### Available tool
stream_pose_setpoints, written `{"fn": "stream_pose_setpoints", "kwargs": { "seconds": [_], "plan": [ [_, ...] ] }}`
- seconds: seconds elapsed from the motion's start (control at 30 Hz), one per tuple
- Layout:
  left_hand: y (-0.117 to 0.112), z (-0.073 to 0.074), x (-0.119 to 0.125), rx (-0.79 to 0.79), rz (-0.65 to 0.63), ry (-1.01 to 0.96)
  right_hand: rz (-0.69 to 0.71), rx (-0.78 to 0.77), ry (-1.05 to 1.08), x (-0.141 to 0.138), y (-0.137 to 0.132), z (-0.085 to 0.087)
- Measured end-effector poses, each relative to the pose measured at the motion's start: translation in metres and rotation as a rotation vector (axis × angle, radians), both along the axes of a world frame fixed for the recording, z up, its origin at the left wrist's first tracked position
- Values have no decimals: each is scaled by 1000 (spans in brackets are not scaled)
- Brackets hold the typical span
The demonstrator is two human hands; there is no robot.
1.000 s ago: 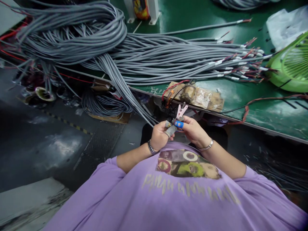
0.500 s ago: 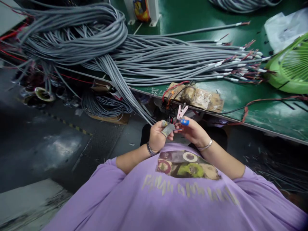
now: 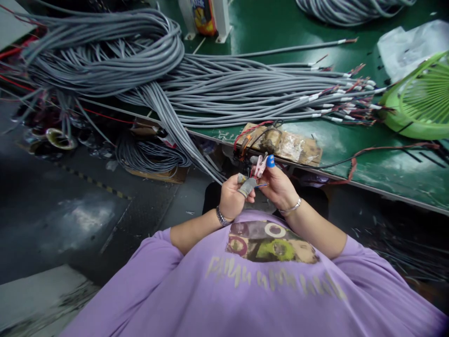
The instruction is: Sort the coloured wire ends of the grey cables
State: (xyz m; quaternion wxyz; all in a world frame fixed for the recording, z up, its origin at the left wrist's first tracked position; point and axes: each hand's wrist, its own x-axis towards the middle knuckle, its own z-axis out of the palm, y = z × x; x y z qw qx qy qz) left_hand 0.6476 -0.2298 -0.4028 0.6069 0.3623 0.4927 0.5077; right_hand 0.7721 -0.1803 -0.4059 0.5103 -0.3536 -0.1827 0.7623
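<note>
In front of my torso, my left hand (image 3: 233,197) is closed, with worn grey wraps on its thumb and a finger. It pinches grey cables (image 3: 207,167) that run down from the bench, and thin coloured wires (image 3: 261,185) stick out past its fingertips. Close beside it, my right hand (image 3: 280,188) wears a blue cover on the thumb. That thumb presses on the handles of a pale pink spring clip (image 3: 260,166), whose lower end sits by the wires. The fingers behind the clip are partly hidden.
A thick coil of grey cable (image 3: 105,70) and many stripped cable ends (image 3: 354,96) lie on the green bench (image 3: 259,23). A taped cardboard piece (image 3: 293,146) sits at its front edge. At right is a green basket-like object (image 3: 417,100); more cable (image 3: 150,157) lies below.
My right hand has shifted up slightly and its thumb now lies against the pink clip's handles, which are tilted and closer together. My left hand keeps its pinch. The view has shifted a little.
</note>
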Motion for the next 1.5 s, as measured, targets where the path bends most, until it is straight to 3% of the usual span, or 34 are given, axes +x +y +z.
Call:
{"fn": "stream_pose_setpoints", "kwargs": {
  "seconds": [0.17, 0.4, 0.57, 0.7, 0.87, 0.93, 1.1, 1.33, 1.5],
  "plan": [
    [-1, -4, 0, 3, -24, 29, -16, -14, -2, -1, -2, 1],
    [-14, 0, -8, 14, -61, 36, 77, -79, 19, 12, -7, -6],
    [-14, 1, -12, 76, 8, 39, 99, -50, -22, 19, -4, -1],
    [-6, 2, -11, 227, 54, 155, 116, 24, -78, 19, 0, 7],
    [7, 5, -13, 580, 132, 486, 37, 106, -140, 11, 0, 6],
    [10, 6, -15, 650, 136, 586, 20, 91, -139, 8, -1, 4],
    [12, 7, -15, 584, 101, 726, -26, -31, -73, 1, 1, 4],
    [12, 6, -12, 536, 33, 709, -76, -67, -27, -4, 3, 7],
    [9, 7, -15, 553, 45, 715, -37, -78, 28, -3, -3, 7]
  ]
}}
